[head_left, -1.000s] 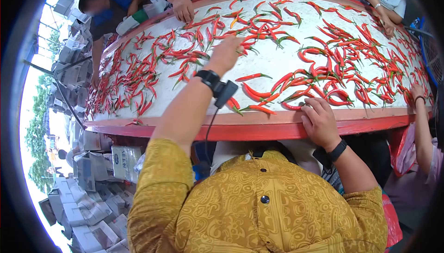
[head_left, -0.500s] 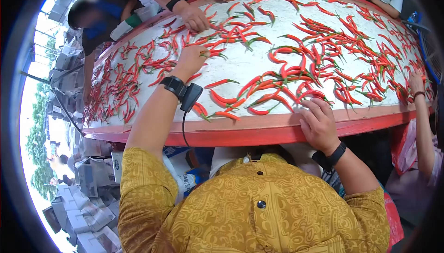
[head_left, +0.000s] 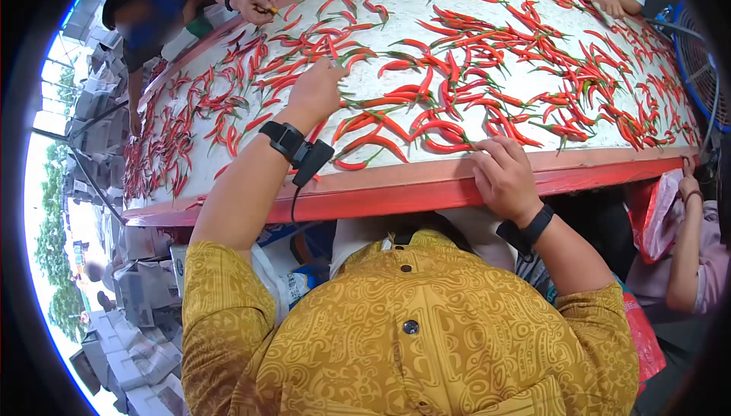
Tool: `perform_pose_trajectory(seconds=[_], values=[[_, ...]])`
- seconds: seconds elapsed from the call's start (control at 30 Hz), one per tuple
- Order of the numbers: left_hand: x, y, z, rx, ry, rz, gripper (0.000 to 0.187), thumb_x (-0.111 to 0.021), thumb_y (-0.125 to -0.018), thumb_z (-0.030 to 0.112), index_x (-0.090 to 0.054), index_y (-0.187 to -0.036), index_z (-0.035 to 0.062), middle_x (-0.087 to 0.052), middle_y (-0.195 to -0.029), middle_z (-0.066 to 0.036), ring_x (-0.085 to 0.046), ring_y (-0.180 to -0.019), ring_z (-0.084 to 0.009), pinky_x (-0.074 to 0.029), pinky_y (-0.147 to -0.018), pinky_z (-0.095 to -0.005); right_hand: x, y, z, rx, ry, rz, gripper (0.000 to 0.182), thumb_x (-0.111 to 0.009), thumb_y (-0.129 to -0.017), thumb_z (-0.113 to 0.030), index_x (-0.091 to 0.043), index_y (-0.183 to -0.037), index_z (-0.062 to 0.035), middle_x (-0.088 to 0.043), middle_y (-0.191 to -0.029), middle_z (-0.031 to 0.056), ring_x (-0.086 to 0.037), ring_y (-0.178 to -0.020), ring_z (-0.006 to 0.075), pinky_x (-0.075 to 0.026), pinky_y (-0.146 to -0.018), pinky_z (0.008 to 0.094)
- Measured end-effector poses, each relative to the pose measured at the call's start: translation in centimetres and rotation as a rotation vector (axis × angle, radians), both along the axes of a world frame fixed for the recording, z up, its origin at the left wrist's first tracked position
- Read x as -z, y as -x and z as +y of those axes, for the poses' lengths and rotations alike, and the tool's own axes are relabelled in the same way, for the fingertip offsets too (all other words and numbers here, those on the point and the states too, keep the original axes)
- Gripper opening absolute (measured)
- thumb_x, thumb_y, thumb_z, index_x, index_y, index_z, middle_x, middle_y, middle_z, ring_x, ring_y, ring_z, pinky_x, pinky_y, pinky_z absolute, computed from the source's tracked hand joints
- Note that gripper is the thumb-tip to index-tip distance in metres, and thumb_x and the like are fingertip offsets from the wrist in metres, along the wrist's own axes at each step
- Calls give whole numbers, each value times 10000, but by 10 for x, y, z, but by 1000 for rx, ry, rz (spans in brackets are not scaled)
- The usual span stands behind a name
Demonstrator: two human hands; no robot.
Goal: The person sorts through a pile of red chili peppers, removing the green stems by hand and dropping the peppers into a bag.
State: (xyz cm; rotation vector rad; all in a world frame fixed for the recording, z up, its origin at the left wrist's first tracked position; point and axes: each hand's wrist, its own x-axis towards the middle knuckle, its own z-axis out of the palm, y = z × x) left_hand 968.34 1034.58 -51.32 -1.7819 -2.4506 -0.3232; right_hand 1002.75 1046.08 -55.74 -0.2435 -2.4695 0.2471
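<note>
Chilies [head_left: 445, 96] across tabletop [head_left: 411, 176] near fan [head_left: 697, 70]

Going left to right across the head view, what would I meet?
Green tree, wearer's left hand, wearer's right hand, white-shirted co-worker's hand, blue fan.

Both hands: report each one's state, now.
Left hand: fingers curled over the red chilies; whether it holds one cannot be told.
Right hand: fingers bent at the table rim, near red chilies; whether it grips anything cannot be told.
</note>
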Motion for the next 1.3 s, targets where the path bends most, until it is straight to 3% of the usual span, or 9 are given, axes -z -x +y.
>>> perform_pose_trajectory(seconds=[0.17, 0.23, 0.3, 0.37, 0.57, 0.77, 1.0, 1.1, 1.3], values=[[25, -88, 58, 301, -123, -232, 291, -637, -780, 120, -660, -1066, 70, -591, -909, -165, -585, -865, -328, -465, -763, -433, 4, -22, 23, -9, -9, 4, 178, -624, -752, -99, -617, -918, -35, -607, -1018, 104, -545, -1004, 301, -452, -876, 414], [31, -122, 65, 185, 30, -245, 273, -637, -803, 167, -640, -1056, 65, -594, -942, -162, -587, -930, -329, -469, -805, -432, 3, -31, 30, 7, 21, 1, 185, -626, -748, -98, -619, -922, -37, -608, -1016, 104, -548, -995, 300, -453, -870, 415], [41, -113, 67, 186, -12, -284, 310, -651, -785, 174, -624, -1068, 50, -600, -969, -177, -584, -970, -324, -471, -823, -437, 3, -39, 38, 9, 12, 4, 185, -627, -746, -96, -619, -922, -39, -608, -1016, 105, -549, -993, 300, -453, -869, 414], [31, -88, 59, 145, 228, -117, 316, -666, -767, 182, -628, -1047, 41, -604, -1003, -179, -584, -978, -328, -476, -827, -429, 4, -46, 45, 9, 15, 18, 186, -628, -743, -95, -619, -921, -40, -608, -1016, 106, -549, -991, 300, -453, -868, 413], [-3, -42, 39, -24, 120, -71, 223, -684, -736, 170, -698, -940, 78, -667, -872, -153, -636, -829, -325, -502, -739, -426, 5, -70, 69, -14, 49, -10, 169, -624, -752, -82, -612, -916, -43, -612, -1012, 104, -549, -985, 304, -450, -856, 415], [-1, -60, 29, 0, 209, -346, 236, -705, -759, 246, -711, -941, 97, -676, -868, -149, -642, -829, -314, -498, -725, -399, 7, -91, 94, 5, -7, 24, 150, -623, -765, -64, -614, -913, -36, -614, -1000, 106, -556, -978, 302, -446, -865, 417], [13, -84, 48, -282, 367, -13, 358, -767, -698, 339, -693, -864, 30, -658, -838, -204, -641, -820, -348, -494, -743, -429, 6, -118, 120, -4, 8, 6, 149, -620, -764, -60, -617, -911, -34, -610, -1002, 106, -551, -992, 302, -443, -876, 415], [20, -83, 55, -289, 356, -231, 324, -749, -705, 294, -688, -862, 18, -658, -845, -209, -642, -826, -352, -499, -744, -430, 7, -129, 132, -1, 11, 11, 150, -620, -764, -61, -618, -912, -35, -610, -1015, 105, -546, -1004, 303, -440, -883, 415], [23, -106, 69, -322, 374, -117, 153, -642, -747, 158, -678, -825, 32, -657, -857, -216, -639, -837, -364, -501, -744, -444, 9, -155, 158, -3, 34, -10, 152, -618, -767, -65, -625, -914, -31, -613, -1029, 107, -543, -1007, 313, -439, -887, 420]])
